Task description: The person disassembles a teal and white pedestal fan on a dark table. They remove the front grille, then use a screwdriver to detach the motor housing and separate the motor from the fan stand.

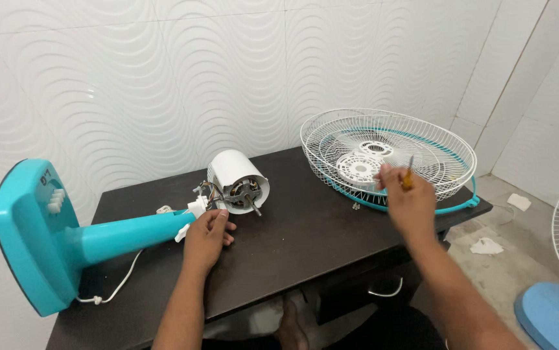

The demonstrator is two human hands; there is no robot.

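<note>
Both forearms enter from 6 o'clock over a dark bench [305,240]. Left hand [209,234] lies palm-down on the bench, fingers loosely curled, touching the upper end of a teal fan stand [124,236]; it grips nothing. Stand lies on its side, pointing toward 9 o'clock, its wide teal base [26,233] overhanging the bench edge. White power cord [120,285] trails below it. Just beyond the left hand, at 12 o'clock from it: white fan motor housing [237,178], open face showing windings, shaft and loose wires. Right hand [409,201] is closed around a small screwdriver [408,175] with an orange handle, raised at 2 o'clock. Behind it, white wire fan guard [389,152] with teal rim rests on the bench's far right corner. Blue fan base [551,317] on the floor, 4 o'clock.
</note>
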